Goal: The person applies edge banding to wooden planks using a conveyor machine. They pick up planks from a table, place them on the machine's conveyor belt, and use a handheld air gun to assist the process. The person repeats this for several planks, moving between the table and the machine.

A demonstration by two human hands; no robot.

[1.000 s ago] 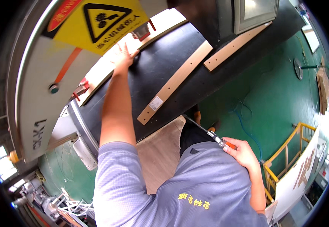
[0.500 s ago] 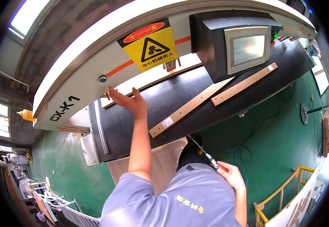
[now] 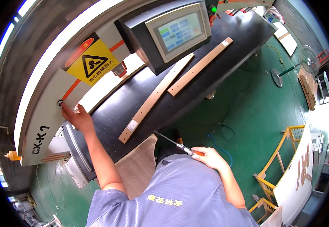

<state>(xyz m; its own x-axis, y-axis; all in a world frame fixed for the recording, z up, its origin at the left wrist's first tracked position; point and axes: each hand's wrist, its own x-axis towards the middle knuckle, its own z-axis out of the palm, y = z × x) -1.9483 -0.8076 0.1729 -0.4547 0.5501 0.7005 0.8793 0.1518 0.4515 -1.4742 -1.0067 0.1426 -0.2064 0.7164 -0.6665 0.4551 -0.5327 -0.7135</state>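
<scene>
Fingers (image 3: 206, 152) of the right hand (image 3: 210, 157) wrap a slim orange-handled screwdriver (image 3: 174, 142), its dark shaft slanting up-left.

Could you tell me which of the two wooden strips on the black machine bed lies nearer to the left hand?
The longer strip, whose lower end carries a small pale label, lies nearer the left hand. The shorter strip sits farther right, below the touchscreen.

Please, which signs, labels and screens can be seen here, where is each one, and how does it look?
Warning sign: on the machine's white arched housing, upper left; yellow square with black triangle, red oval above.
Touch screen: in the dark box at top centre; grey frame, green and blue tiles.
Small label: near the lower end of the long wooden strip; white rectangle.
</scene>
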